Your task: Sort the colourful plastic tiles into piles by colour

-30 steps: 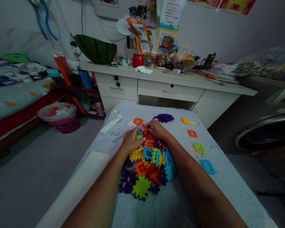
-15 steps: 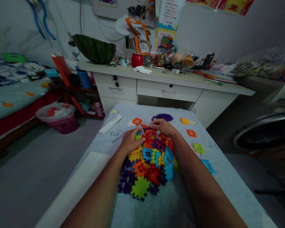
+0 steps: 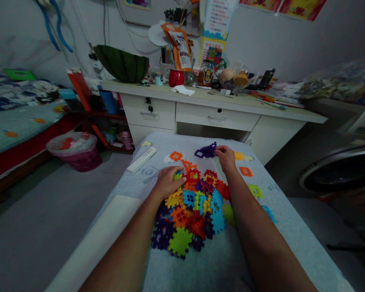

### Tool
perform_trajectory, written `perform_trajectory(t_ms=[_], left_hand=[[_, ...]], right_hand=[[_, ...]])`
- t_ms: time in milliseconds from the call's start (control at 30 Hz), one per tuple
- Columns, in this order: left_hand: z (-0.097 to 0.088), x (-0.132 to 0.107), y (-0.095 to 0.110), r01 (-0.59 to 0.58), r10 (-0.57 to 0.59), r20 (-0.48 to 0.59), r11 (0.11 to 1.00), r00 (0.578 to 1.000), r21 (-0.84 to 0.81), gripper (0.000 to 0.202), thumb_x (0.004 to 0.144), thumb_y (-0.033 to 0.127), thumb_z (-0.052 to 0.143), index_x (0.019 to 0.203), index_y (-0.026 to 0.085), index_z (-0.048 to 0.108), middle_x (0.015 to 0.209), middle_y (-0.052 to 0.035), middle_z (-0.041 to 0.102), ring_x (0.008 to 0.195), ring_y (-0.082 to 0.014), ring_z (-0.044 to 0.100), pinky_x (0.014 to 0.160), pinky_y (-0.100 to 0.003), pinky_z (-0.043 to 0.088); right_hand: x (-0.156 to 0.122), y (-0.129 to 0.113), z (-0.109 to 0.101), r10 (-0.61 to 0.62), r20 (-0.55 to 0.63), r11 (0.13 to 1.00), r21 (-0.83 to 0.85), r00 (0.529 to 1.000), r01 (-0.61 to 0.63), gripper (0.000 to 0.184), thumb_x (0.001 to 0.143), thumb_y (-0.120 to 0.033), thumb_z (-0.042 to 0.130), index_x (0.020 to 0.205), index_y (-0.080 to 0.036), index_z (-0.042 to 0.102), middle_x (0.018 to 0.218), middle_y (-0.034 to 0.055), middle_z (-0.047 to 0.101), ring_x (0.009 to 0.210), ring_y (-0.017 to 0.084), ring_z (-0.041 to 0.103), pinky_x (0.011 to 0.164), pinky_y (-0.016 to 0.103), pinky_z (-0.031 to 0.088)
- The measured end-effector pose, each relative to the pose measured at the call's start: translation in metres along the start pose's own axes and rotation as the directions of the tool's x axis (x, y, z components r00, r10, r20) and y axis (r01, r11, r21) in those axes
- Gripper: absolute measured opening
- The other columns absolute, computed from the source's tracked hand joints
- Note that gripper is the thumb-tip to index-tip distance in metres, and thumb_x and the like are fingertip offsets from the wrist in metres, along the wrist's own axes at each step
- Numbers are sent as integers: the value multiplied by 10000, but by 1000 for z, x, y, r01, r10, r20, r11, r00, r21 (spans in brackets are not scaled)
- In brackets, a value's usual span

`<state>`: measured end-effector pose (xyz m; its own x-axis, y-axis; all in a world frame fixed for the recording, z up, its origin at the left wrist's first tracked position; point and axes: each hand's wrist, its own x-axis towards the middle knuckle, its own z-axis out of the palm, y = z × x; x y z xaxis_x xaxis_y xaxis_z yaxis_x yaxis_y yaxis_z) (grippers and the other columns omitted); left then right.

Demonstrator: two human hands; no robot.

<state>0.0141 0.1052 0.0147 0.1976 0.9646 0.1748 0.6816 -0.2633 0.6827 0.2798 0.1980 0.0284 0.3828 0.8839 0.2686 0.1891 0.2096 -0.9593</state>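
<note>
A heap of colourful interlocking plastic building pieces [image 3: 188, 198] lies in front of me on the cloth-covered table. My left hand [image 3: 168, 181] rests at the heap's left edge, thumb and fingers apart around a small green piece [image 3: 177, 175], without a visible grip on it. Farther off, my right hand [image 3: 226, 157] pinches a purple building piece [image 3: 214, 147] by its edge. That piece is tilted at the right end of a small purple pile [image 3: 204, 153]. Single pieces lie around, among them an orange one [image 3: 176, 155] and a green one [image 3: 255, 190].
A long white box [image 3: 142, 159] lies at the table's left side. Beyond the table stands a white desk [image 3: 158, 106] with a watermelon half [image 3: 121, 63], a red mug [image 3: 176, 77] and jars. To the right is a washing machine [image 3: 331, 134]; a pink bin [image 3: 76, 152] stands left.
My right hand has moved from the heap's far side to the right and away, bringing a purple piece to the purple pile. My left hand has stayed in place.
</note>
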Motion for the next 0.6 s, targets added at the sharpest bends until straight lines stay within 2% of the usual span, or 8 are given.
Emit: perform_trajectory(t_ms=[100,267,500,600], left_hand=[[0,1,-1,-13,13,1,1000,1000,4,382,774,361,637,1143,268,668,1223,-31,683,1202,-261,570,1109,-443,352],[-1,0,0,-15,15,15,1000,1000,11,383,783,367,625,1149,260,663,1234,-36,676,1214,-265,561,1110,-450,343],[-2,-1,2,-3,3,16,1000,1000,22,386,784,370,624,1154,267,665,1226,-28,676,1216,-265,559,1112,-436,346],[-2,-1,2,-8,8,9,1000,1000,19,382,783,365,626,1148,261,670,1219,-33,680,1209,-268,563,1110,-447,349]], right_hand=[[1,9,-1,49,-19,996,78,999,-48,180,595,-228,670,760,-168,631,667,-26,613,617,118,560,640,259,474],[-2,15,7,131,63,972,187,989,-140,207,590,-200,686,788,-162,640,675,-38,624,623,102,579,658,247,483],[-6,16,10,214,241,956,149,947,-254,294,582,-173,689,874,-142,683,821,30,705,709,131,633,673,255,500],[-3,19,6,178,241,980,41,954,-193,293,611,-185,651,898,-148,693,877,43,713,726,146,630,660,268,503]])
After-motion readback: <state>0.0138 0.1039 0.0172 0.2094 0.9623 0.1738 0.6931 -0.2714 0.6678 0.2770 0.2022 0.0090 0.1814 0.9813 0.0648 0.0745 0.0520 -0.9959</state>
